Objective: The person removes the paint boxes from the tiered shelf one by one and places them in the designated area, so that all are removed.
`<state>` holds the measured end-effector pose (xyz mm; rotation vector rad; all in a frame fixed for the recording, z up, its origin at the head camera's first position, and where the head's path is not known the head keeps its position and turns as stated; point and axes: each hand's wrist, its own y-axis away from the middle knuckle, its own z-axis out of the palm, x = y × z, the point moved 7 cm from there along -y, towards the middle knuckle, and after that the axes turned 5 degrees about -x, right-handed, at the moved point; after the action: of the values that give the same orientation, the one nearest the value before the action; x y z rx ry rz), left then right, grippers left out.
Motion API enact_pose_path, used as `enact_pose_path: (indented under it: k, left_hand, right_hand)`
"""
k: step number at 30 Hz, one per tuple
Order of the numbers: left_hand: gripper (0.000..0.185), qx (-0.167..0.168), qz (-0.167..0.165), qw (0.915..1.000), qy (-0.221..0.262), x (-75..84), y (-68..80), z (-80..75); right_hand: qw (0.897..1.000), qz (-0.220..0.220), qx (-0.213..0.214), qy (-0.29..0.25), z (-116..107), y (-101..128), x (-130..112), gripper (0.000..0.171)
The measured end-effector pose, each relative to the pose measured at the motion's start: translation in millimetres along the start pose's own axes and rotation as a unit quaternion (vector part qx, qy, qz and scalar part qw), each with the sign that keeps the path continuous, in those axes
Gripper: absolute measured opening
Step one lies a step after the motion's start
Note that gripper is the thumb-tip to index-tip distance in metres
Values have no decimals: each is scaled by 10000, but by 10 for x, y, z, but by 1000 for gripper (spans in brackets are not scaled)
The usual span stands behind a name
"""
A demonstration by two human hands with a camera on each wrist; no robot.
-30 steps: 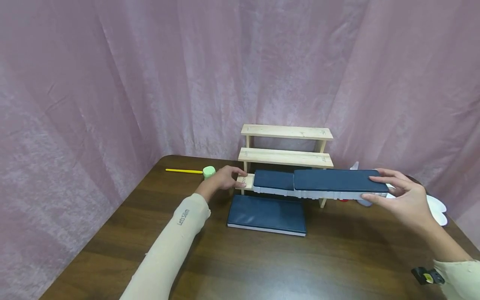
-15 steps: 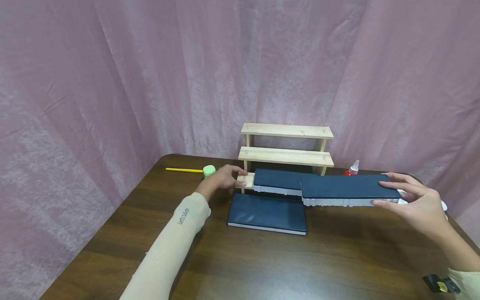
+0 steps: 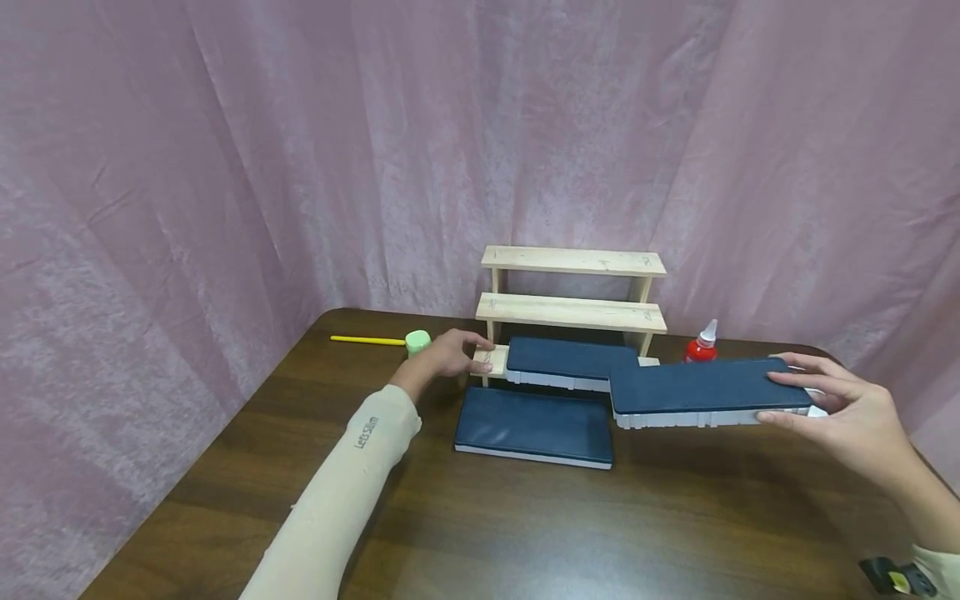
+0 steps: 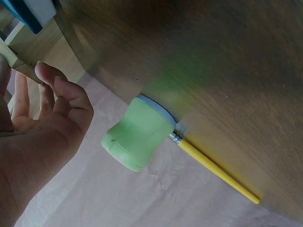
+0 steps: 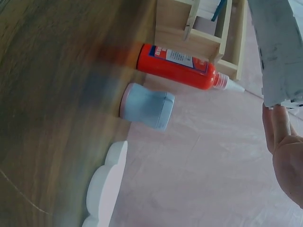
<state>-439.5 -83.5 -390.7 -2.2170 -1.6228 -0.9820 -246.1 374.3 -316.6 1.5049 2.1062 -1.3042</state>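
Note:
A three-step wooden rack [image 3: 572, 312] stands near the back of the table. My left hand [image 3: 452, 354] grips the left end of its lowest step; in the left wrist view, fingers and thumb pinch the plank end. On that step lies a dark blue panel [image 3: 562, 358] with white sides. My right hand [image 3: 855, 408] holds another such panel [image 3: 705, 388] by its right end, thumb below and fingers on top. The held panel's left end overlaps the panel on the step. Its pale underside [image 5: 283, 52] shows in the right wrist view. A third dark blue panel [image 3: 534, 423] lies before the rack.
A red bottle [image 5: 177, 68] with a pointed nozzle stands right of the rack, beside a light blue pot [image 5: 147, 108] and a white cloud-shaped piece [image 5: 106, 182]. To the left are a green pot [image 3: 417, 342] and a yellow-handled brush [image 3: 367, 340]. A pink curtain hangs behind.
My right hand has moved its panel rightward and toward me, uncovering more of the panel on the step and the red bottle. My left hand has stayed on the rack.

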Motion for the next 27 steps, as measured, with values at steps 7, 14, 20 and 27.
enact_pose_path:
  k: [7,14,20,27]
  left_hand:
    - [45,-40,-32,10000,-2,-8,-9,26]
    - [45,-12,47,10000,50,33,-22,25]
    - [45,38,11,10000,-36,15,-18,7]
    - [45,-18,2,10000,3,-2,-9,8]
  right_hand:
    - [9997,56,-161,163,-3,80,73,50]
    - [9984,170,-408,359,43,99,159,52]
    - [9970,201,-622,407,132,67,211,54]
    - [9961,35,-706,522,165,99,273,53]
